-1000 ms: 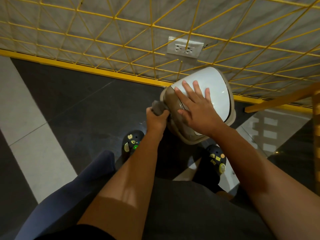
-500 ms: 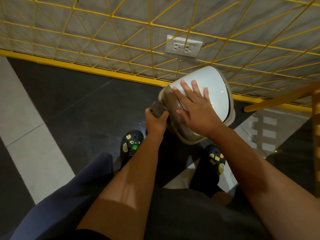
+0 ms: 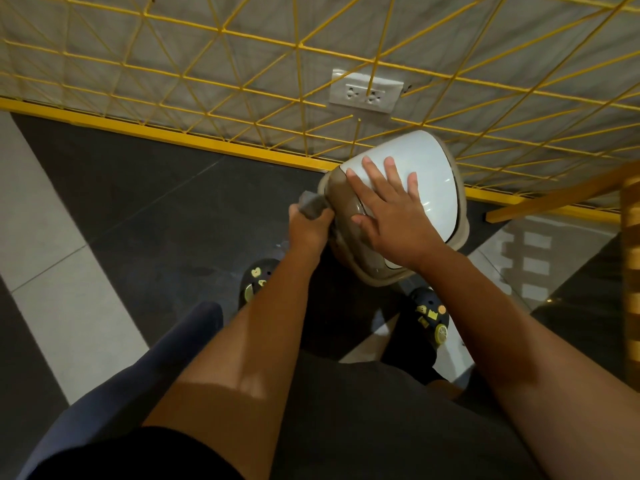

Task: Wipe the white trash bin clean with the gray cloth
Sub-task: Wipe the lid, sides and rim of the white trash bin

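The white trash bin [image 3: 438, 188] stands on the dark floor by the wall; its lid is white with a beige-brown rim and front. My right hand [image 3: 389, 216] lies flat on the lid with fingers spread. My left hand [image 3: 308, 226] grips the bunched gray cloth [image 3: 311, 204] and holds it against the bin's left side, just below the rim. The bin's lower body is hidden behind my arms.
A yellow wire grid [image 3: 242, 81] covers the grey wall behind the bin, with a white double socket [image 3: 365, 93] above it. A yellow wooden rail [image 3: 554, 195] runs at the right. My two dark shoes [image 3: 258, 282] [image 3: 429, 315] stand just before the bin.
My left hand with the cloth has shifted slightly up along the bin's left side. My right hand stays flat on the lid.
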The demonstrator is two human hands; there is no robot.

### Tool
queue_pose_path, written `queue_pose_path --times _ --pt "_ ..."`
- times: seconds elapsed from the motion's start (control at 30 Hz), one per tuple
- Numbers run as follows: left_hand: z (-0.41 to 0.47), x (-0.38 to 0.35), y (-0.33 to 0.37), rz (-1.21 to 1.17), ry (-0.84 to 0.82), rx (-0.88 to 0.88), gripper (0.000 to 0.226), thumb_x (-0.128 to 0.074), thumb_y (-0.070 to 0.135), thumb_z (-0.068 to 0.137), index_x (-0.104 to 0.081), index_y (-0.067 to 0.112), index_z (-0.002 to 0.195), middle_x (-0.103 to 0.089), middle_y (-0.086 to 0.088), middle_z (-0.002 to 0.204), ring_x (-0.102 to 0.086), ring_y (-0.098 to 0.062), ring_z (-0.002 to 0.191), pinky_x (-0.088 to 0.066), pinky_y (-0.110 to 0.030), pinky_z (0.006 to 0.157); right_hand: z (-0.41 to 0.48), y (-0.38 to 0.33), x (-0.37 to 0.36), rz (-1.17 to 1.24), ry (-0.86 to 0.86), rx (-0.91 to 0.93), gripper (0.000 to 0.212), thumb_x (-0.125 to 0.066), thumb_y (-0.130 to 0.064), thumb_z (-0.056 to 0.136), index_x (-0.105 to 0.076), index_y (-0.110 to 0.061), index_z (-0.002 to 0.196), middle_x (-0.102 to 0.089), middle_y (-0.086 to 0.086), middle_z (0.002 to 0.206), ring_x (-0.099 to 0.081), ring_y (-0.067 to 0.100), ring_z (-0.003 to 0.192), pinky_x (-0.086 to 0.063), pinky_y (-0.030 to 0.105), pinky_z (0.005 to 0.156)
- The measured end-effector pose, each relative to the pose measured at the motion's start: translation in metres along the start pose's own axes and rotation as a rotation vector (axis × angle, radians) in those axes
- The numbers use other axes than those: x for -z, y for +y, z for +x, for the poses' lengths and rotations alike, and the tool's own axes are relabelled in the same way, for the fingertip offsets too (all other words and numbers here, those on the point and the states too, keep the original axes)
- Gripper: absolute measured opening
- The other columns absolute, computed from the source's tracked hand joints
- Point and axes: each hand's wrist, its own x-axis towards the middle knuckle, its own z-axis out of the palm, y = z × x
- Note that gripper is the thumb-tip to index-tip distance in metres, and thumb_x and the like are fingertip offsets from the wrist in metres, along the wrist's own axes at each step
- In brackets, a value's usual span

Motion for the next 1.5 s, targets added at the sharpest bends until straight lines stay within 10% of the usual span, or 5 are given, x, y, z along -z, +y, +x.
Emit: queue_pose_path --times 0.13,0.57,0.93,1.5 --pt "-0.033 -0.012 -0.032 -0.075 0.045 0.069 0.045 -0.062 0.008 0.08 -0.045 0.002 0.121 -0.058 -0.024 0.117 -0.059 -0.033 0.101 -0.05 -0.048 0.091 0.0 -0.001 0.0 -0.006 0.005 -0.005 0.059 -0.039 -0.033 0.095 -0.012 -0.025 0.148 -0.007 0.005 0.157 0.003 0.031 0.144 0.0 0.052 0.113" --pt "-0.104 -0.074 -0.081 -0.315 0.327 0.21 0.044 -0.061 0.008 0.085 -0.042 0.004 0.124 -0.057 -0.015 0.115 -0.055 -0.018 0.09 -0.045 -0.015 0.064 -0.001 0.001 -0.001 0.027 0.018 0.006 0.057 -0.039 -0.033 0.096 -0.015 -0.024 0.147 -0.008 0.005 0.157 0.002 0.032 0.144 0.002 0.052 0.113" --pt "-0.093 -0.031 -0.08 -0.071 -0.009 0.228 0.041 -0.059 0.008 0.083 -0.042 0.004 0.121 -0.057 -0.019 0.119 -0.057 -0.032 0.107 -0.048 -0.044 0.095 -0.003 0.001 0.006 0.028 -0.018 0.024 0.068 -0.048 -0.043 0.091 -0.015 -0.026 0.147 -0.006 0.004 0.157 0.003 0.031 0.144 0.002 0.054 0.113" --pt "-0.092 0.001 -0.08 -0.259 0.001 0.18 0.042 -0.063 0.013 0.085 -0.047 0.009 0.123 -0.057 -0.01 0.122 -0.056 -0.019 0.105 -0.048 -0.027 0.085 -0.064 0.021 0.023 -0.002 -0.039 0.143 0.06 -0.067 -0.016 0.075 -0.044 -0.019 0.131 -0.036 0.002 0.143 -0.003 0.03 0.144 0.014 0.049 0.11"
